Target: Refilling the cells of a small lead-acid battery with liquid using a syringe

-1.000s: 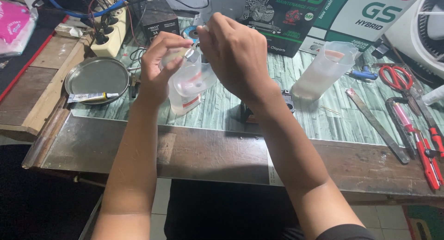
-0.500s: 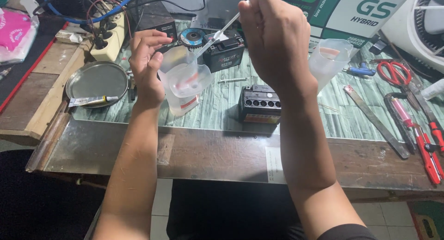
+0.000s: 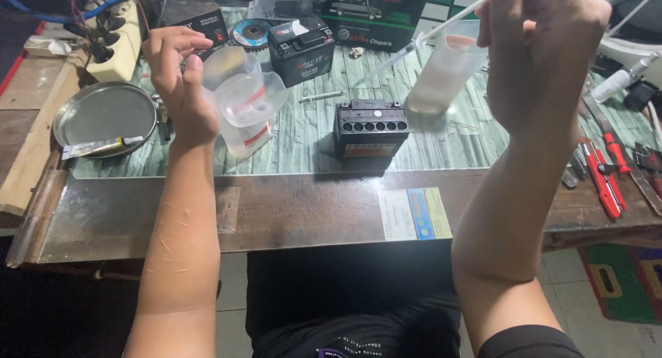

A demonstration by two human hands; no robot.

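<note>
The hands are raised above the surface (image 3: 296, 210), well apart. The left hand (image 3: 176, 75) grips a clear plastic measuring cup (image 3: 245, 99), tilted, just above the glass-topped part near a round metal tray (image 3: 103, 113). The right hand (image 3: 541, 55) is closed on a thin clear dropper (image 3: 420, 44) that slants down to the left. Between the hands, an open-topped black battery (image 3: 371, 127) stands on the surface, beside a tall clear cup (image 3: 441, 79).

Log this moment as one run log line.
left hand: grips clear bottle | right hand: holds syringe raised | open battery: on bench, untouched
</note>
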